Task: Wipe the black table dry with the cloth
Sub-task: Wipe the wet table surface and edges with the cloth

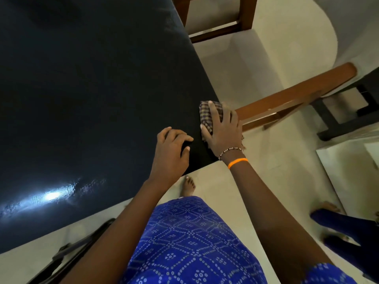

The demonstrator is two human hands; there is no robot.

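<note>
The black table [82, 89] fills the left and upper part of the view, glossy, with a bright light reflection near its front edge. A small checked cloth [207, 113] lies bunched at the table's right edge near the corner. My right hand [222, 133] presses flat on the cloth, fingers spread over it, partly covering it. My left hand [172, 148] rests beside it on the table near the same corner, fingers curled, holding nothing.
A wooden chair [291, 99] stands close to the table's right edge, and another wooden chair [217, 19] at the far right. A dark chair frame [67, 249] sits below the front edge. Another person's leg [348, 224] is at the lower right on the pale floor.
</note>
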